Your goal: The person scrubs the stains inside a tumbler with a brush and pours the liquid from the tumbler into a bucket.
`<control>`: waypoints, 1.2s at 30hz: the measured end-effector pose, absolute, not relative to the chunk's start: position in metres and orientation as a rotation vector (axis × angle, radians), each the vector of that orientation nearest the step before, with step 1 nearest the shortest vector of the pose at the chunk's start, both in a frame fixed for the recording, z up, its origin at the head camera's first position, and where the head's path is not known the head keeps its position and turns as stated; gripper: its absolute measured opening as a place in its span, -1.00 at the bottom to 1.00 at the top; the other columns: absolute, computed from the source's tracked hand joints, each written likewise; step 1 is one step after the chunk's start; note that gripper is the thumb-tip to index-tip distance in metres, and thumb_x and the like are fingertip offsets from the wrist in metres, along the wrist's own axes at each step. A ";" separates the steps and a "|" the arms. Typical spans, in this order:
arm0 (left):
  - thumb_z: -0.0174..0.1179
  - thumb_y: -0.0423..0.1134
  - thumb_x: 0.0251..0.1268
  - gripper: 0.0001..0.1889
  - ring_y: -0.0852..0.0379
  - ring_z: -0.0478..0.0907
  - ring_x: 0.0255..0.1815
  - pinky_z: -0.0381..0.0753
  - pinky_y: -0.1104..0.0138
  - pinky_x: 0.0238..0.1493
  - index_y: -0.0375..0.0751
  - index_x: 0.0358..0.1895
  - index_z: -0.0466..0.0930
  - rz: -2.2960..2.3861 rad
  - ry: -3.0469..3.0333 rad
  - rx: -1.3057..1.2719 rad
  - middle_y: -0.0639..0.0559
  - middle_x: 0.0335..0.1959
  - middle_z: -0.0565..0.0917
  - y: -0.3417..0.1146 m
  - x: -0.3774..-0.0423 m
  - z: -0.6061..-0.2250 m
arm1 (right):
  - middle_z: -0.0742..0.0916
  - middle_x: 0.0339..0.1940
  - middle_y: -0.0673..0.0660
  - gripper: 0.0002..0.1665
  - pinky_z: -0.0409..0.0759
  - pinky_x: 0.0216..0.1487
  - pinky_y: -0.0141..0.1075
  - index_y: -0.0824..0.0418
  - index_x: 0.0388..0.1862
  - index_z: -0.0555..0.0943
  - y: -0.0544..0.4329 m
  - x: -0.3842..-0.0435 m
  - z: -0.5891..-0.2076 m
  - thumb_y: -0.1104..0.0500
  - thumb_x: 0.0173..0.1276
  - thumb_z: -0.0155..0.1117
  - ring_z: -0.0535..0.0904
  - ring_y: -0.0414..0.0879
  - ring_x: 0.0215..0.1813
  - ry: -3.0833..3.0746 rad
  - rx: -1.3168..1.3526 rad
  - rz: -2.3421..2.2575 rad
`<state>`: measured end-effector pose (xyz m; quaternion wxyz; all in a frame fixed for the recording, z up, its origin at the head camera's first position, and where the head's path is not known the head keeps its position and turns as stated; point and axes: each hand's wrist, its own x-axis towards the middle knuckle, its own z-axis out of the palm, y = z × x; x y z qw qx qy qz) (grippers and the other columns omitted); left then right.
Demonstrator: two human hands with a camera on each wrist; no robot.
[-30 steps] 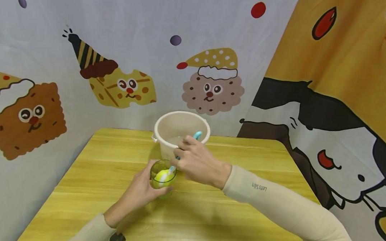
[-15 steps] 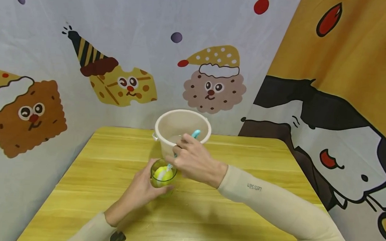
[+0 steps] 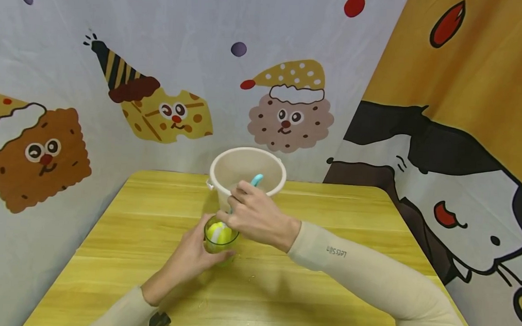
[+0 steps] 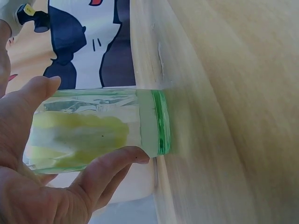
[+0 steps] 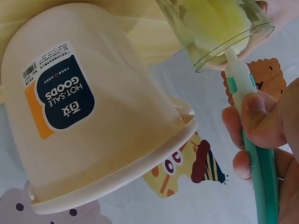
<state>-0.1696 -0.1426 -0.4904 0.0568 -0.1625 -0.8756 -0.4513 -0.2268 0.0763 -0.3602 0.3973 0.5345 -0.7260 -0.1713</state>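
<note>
My left hand (image 3: 191, 255) grips a clear green drinking glass (image 3: 217, 248), thumb on one side and fingers on the other. In the left wrist view the glass (image 4: 161, 123) appears close to or on the tabletop; contact is unclear. Inside it sits the yellow-and-white sponge head (image 3: 218, 233) of a cup brush. My right hand (image 3: 260, 214) holds that brush by its teal handle (image 5: 261, 186), thumb and fingers curled round it, just outside the glass's mouth. The handle's upper end (image 3: 257, 179) sticks out above the right hand.
A cream bucket (image 3: 214, 180) with a label stands right behind the hands, near the table's back edge. Small wet spots (image 3: 251, 278) dot the wooden table (image 3: 316, 301). A small dark object (image 3: 160, 321) lies beside the left sleeve. Printed cloth (image 3: 184, 14) hangs behind the table.
My right hand has moved left toward the glass, bringing the brush handle with it and covering more of the glass's mouth. The left hand and glass have hardly moved.
</note>
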 end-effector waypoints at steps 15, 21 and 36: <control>0.82 -0.03 0.24 -0.02 0.00 0.86 0.23 0.88 0.21 0.18 0.00 0.63 0.39 -1.322 -2.643 -0.526 -0.06 0.31 0.84 -0.144 -0.170 -0.490 | 0.96 -0.22 -0.10 -0.92 0.50 0.21 -0.27 -0.26 -0.19 0.88 0.070 -0.230 -0.358 -0.08 0.59 0.54 0.79 -0.14 -0.07 -1.766 1.371 -0.577; 0.81 0.00 0.24 -0.03 0.02 0.85 0.24 0.88 0.17 0.20 0.03 0.63 0.41 -1.315 -2.635 -0.532 -0.02 0.30 0.85 -0.144 -0.170 -0.493 | 0.96 -0.20 -0.13 -0.91 0.49 0.23 -0.26 -0.28 -0.18 0.88 0.068 -0.227 -0.357 -0.11 0.61 0.54 0.78 -0.16 -0.04 -1.785 1.377 -0.643; 0.83 0.03 0.21 -0.02 -0.01 0.84 0.26 0.89 0.01 0.26 0.13 0.63 0.41 -1.345 -2.655 -0.497 0.02 0.28 0.86 -0.145 -0.170 -0.489 | 0.97 -0.16 -0.15 -0.91 0.46 0.26 -0.23 -0.37 -0.06 0.92 0.067 -0.222 -0.348 -0.11 0.62 0.53 0.72 -0.15 -0.04 -1.897 1.370 -0.748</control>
